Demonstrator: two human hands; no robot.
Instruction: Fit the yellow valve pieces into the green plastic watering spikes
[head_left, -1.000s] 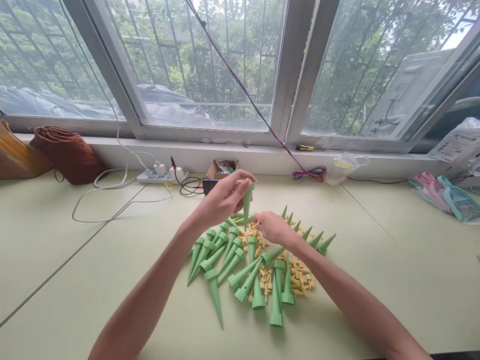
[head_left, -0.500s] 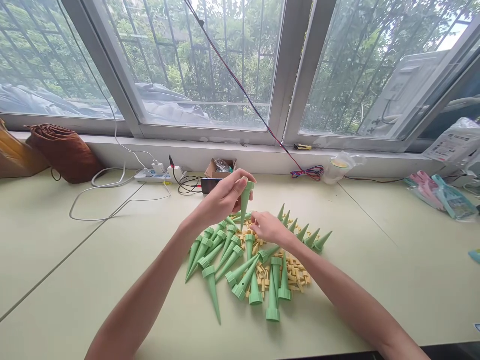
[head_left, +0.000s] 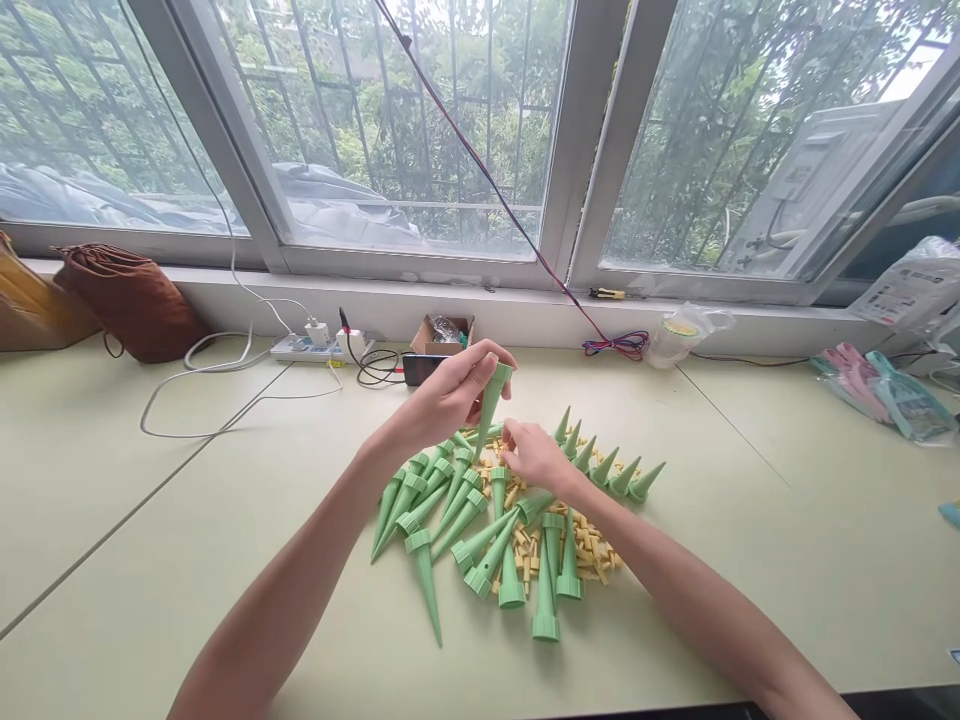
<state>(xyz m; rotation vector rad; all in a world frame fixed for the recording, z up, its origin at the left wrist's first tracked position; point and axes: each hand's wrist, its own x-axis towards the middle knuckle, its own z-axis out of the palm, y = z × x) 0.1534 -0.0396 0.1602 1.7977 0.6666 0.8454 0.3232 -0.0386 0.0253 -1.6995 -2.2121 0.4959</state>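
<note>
My left hand [head_left: 466,380] is closed round the wide ribbed end of a green plastic spike [head_left: 490,402], held above the pile with its tip slanting down. Just right of that tip, my right hand [head_left: 531,450] has its fingers pinched together low over small yellow plastic pieces [head_left: 592,545]; what is between the fingertips is hidden. Many more green spikes [head_left: 425,580] lie across and beside the yellow pieces. At the right of the pile, several green spikes [head_left: 606,466] stand on their wide ends in a slanting row, tips up.
Behind the pile are a small cardboard box [head_left: 442,335], a phone [head_left: 420,369] and a power strip [head_left: 304,350] with cables. A brown pouch [head_left: 131,305] sits at the back left. Farther right are a plastic bag with a cup [head_left: 673,338] and packaged pink and teal items [head_left: 889,390].
The spike in my left hand has tilted slightly, its tip swinging a little to the left. My right hand stays almost in place, fingers still pinched.
</note>
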